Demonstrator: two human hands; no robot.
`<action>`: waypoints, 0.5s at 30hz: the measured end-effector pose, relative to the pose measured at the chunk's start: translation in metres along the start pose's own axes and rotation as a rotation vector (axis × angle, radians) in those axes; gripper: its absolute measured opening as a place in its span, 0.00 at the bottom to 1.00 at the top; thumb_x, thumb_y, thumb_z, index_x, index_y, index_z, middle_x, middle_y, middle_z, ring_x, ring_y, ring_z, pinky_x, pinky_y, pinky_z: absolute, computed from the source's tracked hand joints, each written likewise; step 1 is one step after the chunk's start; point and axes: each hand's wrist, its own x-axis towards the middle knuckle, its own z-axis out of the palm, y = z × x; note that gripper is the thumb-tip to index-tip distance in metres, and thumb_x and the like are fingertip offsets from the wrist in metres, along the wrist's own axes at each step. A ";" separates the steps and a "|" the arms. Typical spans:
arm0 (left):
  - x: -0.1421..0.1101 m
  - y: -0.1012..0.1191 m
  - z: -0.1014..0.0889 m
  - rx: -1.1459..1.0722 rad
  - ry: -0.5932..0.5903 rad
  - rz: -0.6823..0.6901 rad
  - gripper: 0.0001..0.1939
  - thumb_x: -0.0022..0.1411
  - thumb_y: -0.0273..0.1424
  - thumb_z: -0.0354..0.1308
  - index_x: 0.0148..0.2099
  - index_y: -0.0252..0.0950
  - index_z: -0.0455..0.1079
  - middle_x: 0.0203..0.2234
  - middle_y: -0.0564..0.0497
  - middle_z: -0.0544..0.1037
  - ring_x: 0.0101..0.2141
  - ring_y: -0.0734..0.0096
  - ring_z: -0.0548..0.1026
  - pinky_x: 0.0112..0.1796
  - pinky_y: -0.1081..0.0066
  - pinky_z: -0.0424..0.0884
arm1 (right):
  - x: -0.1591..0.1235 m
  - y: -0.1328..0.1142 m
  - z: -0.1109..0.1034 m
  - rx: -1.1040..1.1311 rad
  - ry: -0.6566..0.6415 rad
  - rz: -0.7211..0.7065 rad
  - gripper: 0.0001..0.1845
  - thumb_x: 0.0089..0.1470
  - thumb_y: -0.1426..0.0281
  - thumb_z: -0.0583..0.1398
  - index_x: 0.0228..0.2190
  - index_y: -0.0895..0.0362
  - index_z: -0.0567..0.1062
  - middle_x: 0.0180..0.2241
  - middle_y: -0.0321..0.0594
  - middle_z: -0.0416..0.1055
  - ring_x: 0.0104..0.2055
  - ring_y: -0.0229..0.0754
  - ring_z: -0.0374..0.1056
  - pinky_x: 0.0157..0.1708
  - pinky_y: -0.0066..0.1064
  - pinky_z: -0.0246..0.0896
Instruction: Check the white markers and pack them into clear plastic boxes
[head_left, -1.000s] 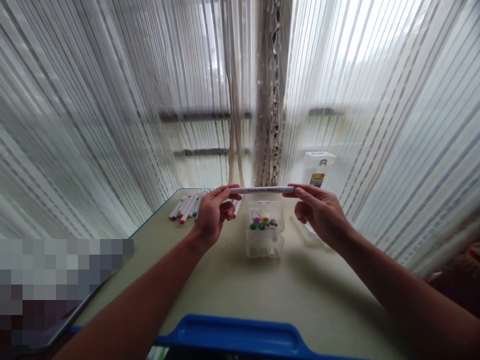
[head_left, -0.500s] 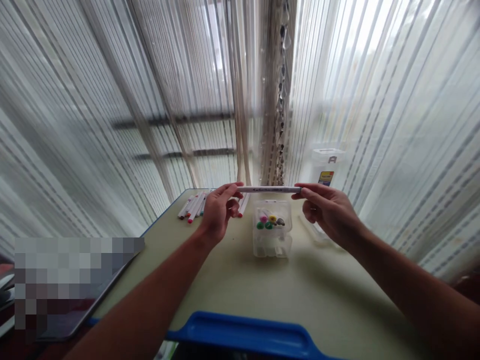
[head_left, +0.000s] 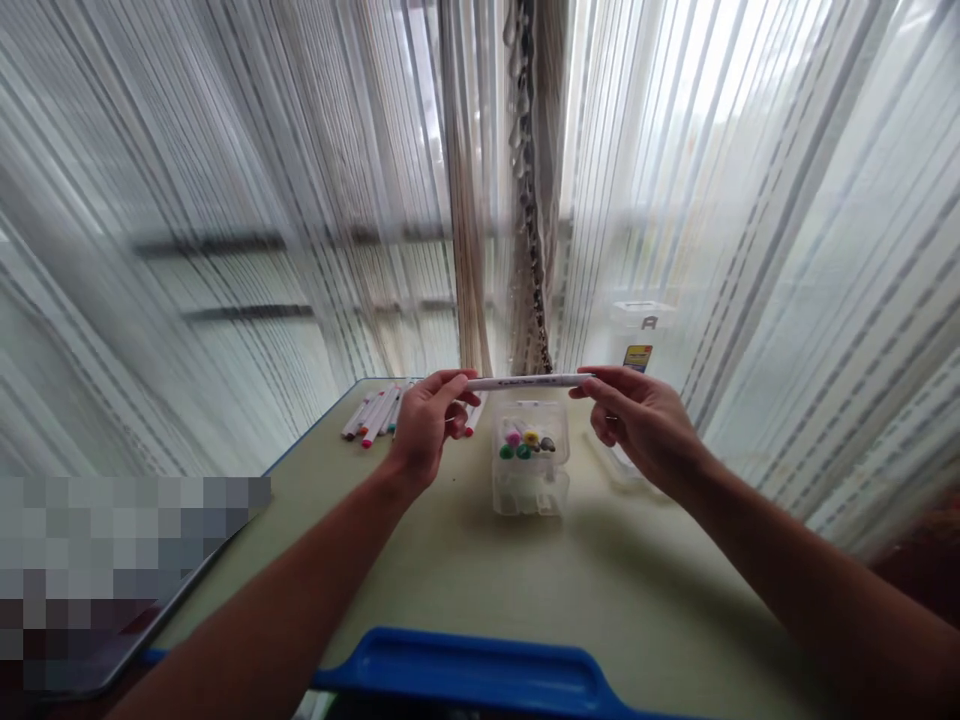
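Note:
Between my two hands a white marker pen (head_left: 529, 382) is held level above the table, with dark lettering along its barrel. My left hand (head_left: 429, 425) pinches its left end, and my right hand (head_left: 637, 412) pinches the right end, hiding that tip. Below the pen stands an open clear plastic box (head_left: 531, 490) holding several small pink, yellow, green and grey pieces. White markers (head_left: 381, 415) with coloured ends lie in a loose group to the left of my left hand, which partly covers them.
Behind my right hand stands a tall clear container (head_left: 637, 325) with a yellow label. A clear tray-like piece (head_left: 619, 462) lies under that hand. The pale table (head_left: 465, 570) has a blue moulded front edge (head_left: 472, 665). A partly blurred-out flat device (head_left: 112, 660) sits at left; string curtains (head_left: 360, 150) hang behind.
The view has shifted, so everything sits slightly further left. Both hands keep hold of the marker, and its lettering now looks different, as if the pen has been turned a little.

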 end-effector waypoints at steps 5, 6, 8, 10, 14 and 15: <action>-0.001 0.000 0.001 0.021 -0.035 0.069 0.13 0.54 0.33 0.68 0.40 0.31 0.78 0.25 0.52 0.77 0.15 0.83 0.63 0.16 0.78 0.58 | 0.001 0.000 -0.001 0.024 0.010 -0.012 0.15 0.46 0.62 0.74 0.33 0.59 0.82 0.30 0.42 0.80 0.16 0.28 0.62 0.13 0.23 0.54; -0.001 0.000 0.001 0.028 -0.042 0.077 0.13 0.54 0.32 0.68 0.41 0.31 0.78 0.25 0.52 0.77 0.16 0.83 0.63 0.16 0.78 0.58 | 0.001 0.000 -0.001 0.030 0.012 -0.004 0.15 0.46 0.63 0.74 0.33 0.59 0.82 0.30 0.42 0.80 0.15 0.28 0.62 0.13 0.22 0.54; -0.002 0.000 0.001 0.040 -0.051 0.089 0.12 0.55 0.31 0.68 0.41 0.31 0.78 0.25 0.52 0.77 0.16 0.84 0.63 0.16 0.78 0.59 | 0.001 -0.001 0.000 0.036 0.015 0.007 0.15 0.45 0.63 0.75 0.32 0.60 0.82 0.30 0.43 0.80 0.15 0.28 0.62 0.13 0.22 0.54; -0.002 -0.001 0.001 0.044 -0.058 0.101 0.12 0.55 0.31 0.68 0.42 0.31 0.78 0.25 0.52 0.77 0.16 0.84 0.63 0.16 0.78 0.59 | 0.001 -0.001 0.000 0.039 0.022 0.000 0.15 0.45 0.63 0.75 0.32 0.60 0.82 0.30 0.43 0.80 0.15 0.28 0.61 0.12 0.22 0.54; -0.001 -0.001 0.003 0.034 -0.054 0.121 0.13 0.57 0.32 0.68 0.43 0.31 0.77 0.26 0.53 0.76 0.16 0.84 0.63 0.15 0.79 0.59 | 0.001 -0.002 0.003 0.055 0.031 -0.007 0.15 0.44 0.64 0.75 0.32 0.59 0.82 0.30 0.41 0.80 0.15 0.28 0.62 0.12 0.22 0.54; -0.001 -0.001 0.003 0.033 -0.051 0.127 0.13 0.57 0.32 0.68 0.43 0.31 0.77 0.26 0.54 0.76 0.15 0.84 0.63 0.15 0.79 0.59 | 0.000 -0.003 0.003 0.058 0.029 -0.004 0.16 0.43 0.64 0.76 0.32 0.59 0.82 0.30 0.41 0.80 0.15 0.28 0.62 0.12 0.22 0.54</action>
